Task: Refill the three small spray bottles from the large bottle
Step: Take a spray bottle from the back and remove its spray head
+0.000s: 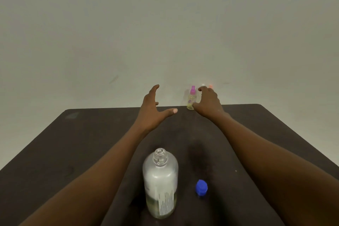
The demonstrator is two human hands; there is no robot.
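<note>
The large clear bottle (160, 183) stands uncapped near the table's front, with a little yellowish liquid at its bottom. Its blue cap (201, 187) lies just to its right. A small spray bottle with a pink top (191, 99), holding yellowish liquid, stands at the far edge. My right hand (208, 102) is right beside it, fingers curved, thumb tip at the bottle's base, not closed around it. An orange top (211, 85) and a pale top (203, 84) peek out behind this hand; their bottles are hidden. My left hand (153, 109) hovers with fingers spread, holding nothing.
The dark table (82, 143) ends against a plain pale wall (165, 24) just behind the small bottles. Both forearms stretch across the table on either side of the large bottle.
</note>
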